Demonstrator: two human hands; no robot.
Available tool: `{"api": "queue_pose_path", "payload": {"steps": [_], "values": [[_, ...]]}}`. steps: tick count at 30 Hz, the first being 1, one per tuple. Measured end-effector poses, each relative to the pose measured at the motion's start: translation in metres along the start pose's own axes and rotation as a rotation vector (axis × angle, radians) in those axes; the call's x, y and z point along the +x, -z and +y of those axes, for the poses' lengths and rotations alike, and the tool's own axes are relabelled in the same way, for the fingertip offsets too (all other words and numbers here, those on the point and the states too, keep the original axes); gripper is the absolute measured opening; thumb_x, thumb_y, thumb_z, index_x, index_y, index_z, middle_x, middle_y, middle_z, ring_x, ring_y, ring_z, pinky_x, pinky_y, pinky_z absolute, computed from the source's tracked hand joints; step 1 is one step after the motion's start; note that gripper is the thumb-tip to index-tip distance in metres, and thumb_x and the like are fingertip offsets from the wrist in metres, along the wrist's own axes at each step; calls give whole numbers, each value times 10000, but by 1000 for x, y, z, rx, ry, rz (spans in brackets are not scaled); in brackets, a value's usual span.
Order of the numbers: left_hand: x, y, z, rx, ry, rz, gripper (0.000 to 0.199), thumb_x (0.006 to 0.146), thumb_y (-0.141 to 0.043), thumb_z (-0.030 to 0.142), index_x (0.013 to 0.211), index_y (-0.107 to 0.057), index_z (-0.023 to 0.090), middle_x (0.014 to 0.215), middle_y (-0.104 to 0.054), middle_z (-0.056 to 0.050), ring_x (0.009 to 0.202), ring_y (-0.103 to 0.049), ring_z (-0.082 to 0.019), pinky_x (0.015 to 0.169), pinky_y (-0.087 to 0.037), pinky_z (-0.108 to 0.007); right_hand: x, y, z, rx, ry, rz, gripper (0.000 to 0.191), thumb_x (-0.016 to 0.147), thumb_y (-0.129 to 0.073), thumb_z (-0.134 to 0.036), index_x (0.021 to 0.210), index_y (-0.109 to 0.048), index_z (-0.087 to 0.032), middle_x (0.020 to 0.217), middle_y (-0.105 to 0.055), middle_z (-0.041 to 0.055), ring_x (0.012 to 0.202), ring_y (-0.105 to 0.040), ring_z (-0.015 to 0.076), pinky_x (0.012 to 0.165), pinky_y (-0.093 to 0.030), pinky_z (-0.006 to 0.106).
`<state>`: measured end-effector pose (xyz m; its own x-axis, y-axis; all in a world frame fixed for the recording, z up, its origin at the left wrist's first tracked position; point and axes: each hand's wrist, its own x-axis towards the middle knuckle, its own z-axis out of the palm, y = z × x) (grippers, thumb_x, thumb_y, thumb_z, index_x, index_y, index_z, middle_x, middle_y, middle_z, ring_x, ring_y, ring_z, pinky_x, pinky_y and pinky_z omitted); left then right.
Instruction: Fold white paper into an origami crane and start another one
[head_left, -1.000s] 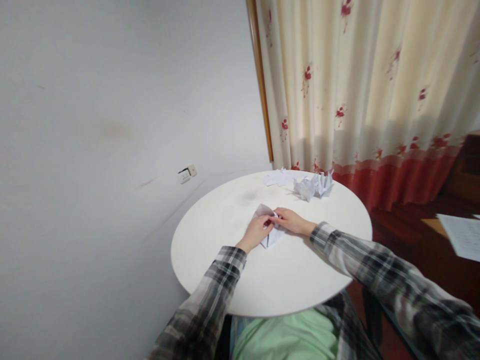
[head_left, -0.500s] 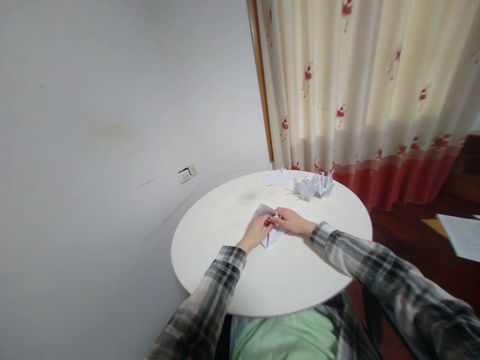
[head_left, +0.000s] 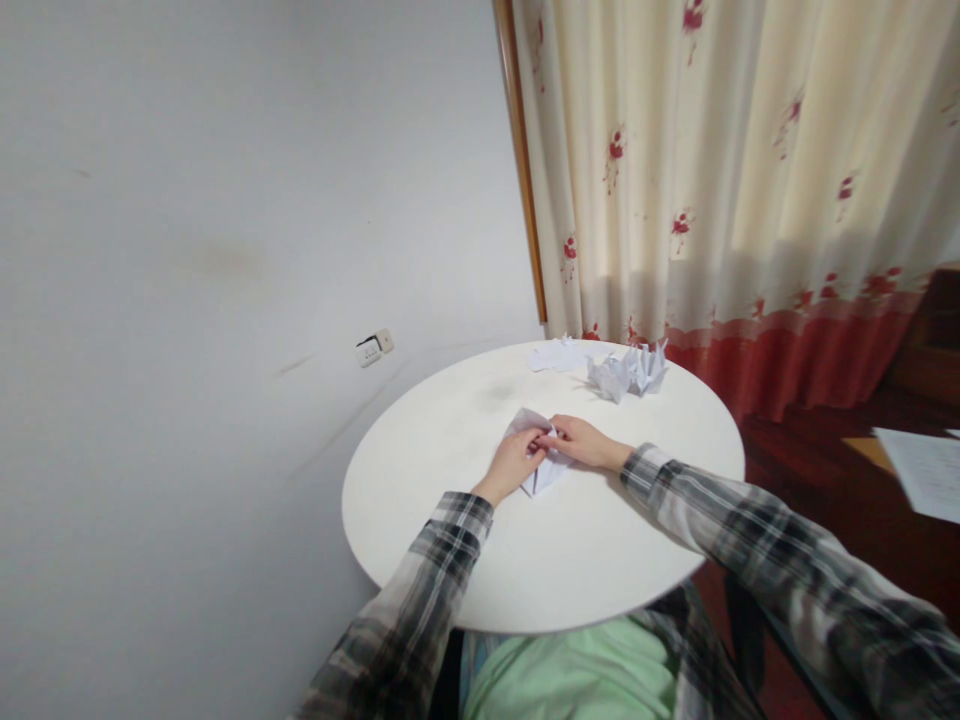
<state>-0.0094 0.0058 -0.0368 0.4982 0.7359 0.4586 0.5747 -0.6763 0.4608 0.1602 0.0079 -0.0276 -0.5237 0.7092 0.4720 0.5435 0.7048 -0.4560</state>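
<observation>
A folded sheet of white paper (head_left: 541, 478) lies on the round white table (head_left: 420, 470), partly covered by both hands. My left hand (head_left: 511, 464) is closed on the paper from the left, its fingertips at the middle of the sheet. From the right, my right hand (head_left: 585, 441) pinches the paper near its upper right edge. The fingertips of the two hands meet over the folds, and the exact grip is hidden there. One flap of the paper stands up behind the fingers.
Several folded white paper figures (head_left: 628, 372) stand at the table's back right. Beside them lie flat white papers (head_left: 559, 355). A wall with a socket (head_left: 368, 351) borders the left, and a flowered curtain (head_left: 720, 200) hangs behind. Printed sheets (head_left: 921, 472) lie at the right.
</observation>
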Motion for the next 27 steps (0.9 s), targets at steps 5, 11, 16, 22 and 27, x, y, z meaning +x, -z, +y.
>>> {"api": "queue_pose_path", "payload": {"steps": [5,11,16,22,27], "values": [[0,1,0,-15,-17,3,262,715,-491,151,967,-563,157,854,-619,-35,720,-553,-131,710,-443,-263,1,-1,1,-6,-13,-3,404,826,-346,-462,873,-578,-135,801,-570,58,720,-489,145,678,-362,256],[0,0,1,-19,0,-8,264,711,-494,147,965,-565,160,870,-620,-33,736,-556,-134,726,-444,-268,1,-1,2,-8,-14,-1,388,832,-344,-446,870,-576,-137,807,-568,55,719,-485,142,677,-359,256],[0,0,0,0,-11,2,256,719,-491,158,963,-567,155,853,-621,-35,717,-556,-130,712,-445,-258,1,-2,2,-8,-30,-6,374,825,-362,-443,863,-575,-138,810,-568,56,717,-482,143,678,-359,256],[0,1,1,0,-23,-4,253,725,-489,162,967,-561,153,845,-619,-34,709,-555,-128,700,-444,-256,1,-2,1,5,-25,2,391,826,-352,-456,845,-573,-134,792,-563,52,701,-478,138,664,-359,254],[-1,1,1,-1,-33,8,245,729,-485,166,961,-562,152,850,-620,-36,709,-556,-129,699,-445,-253,0,-1,0,-3,-17,2,397,832,-336,-456,843,-570,-134,785,-561,52,700,-477,138,664,-359,253]]}}
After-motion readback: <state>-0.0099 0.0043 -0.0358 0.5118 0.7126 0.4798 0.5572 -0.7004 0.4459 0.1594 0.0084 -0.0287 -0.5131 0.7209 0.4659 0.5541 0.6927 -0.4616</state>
